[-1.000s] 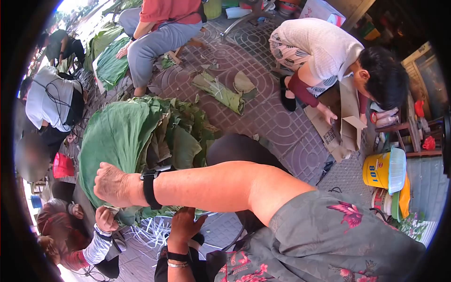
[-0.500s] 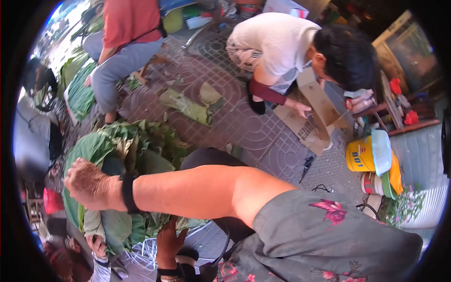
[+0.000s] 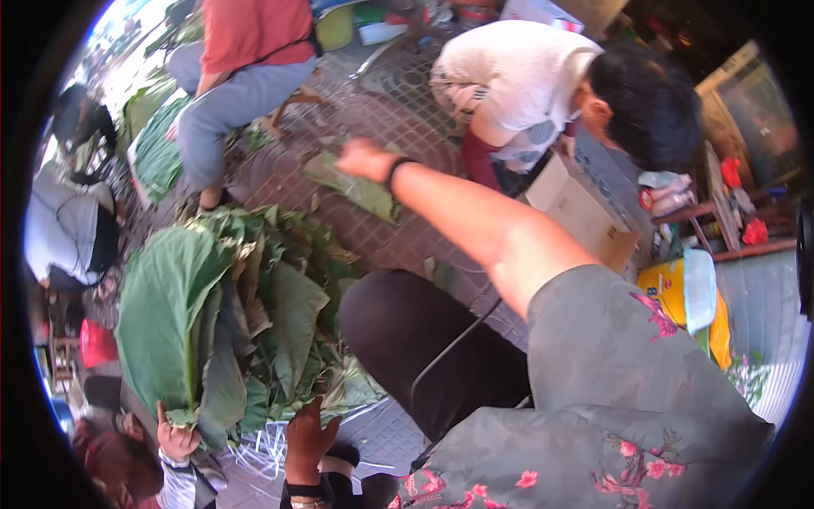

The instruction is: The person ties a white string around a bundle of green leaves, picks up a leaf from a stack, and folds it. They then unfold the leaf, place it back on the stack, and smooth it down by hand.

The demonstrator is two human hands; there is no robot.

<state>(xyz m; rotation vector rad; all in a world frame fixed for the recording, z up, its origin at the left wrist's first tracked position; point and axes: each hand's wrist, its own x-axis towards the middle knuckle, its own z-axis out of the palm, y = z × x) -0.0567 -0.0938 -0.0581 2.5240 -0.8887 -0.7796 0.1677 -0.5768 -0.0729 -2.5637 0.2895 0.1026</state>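
Observation:
A thick bundle of large green and browning leaves lies to the left of my knee. My left hand is at its lower edge, gripping the leaves there, with some fingertips hidden among them. Stretched out over the paving, my right hand is blurred by motion. It overlaps a loose leaf piece on the ground; touch and finger shape cannot be made out. Another person's hand holds the bundle's lower left edge.
A crouching person in a white top is beside a cardboard box. A seated person in a red top is at upper left. A yellow bucket stands at right. White strips lie below the bundle.
My right hand has swung from over the left side of the leaf bundle to the upper right, uncovering the large leaf. My left hand stays at the lower edge. The box has been turned.

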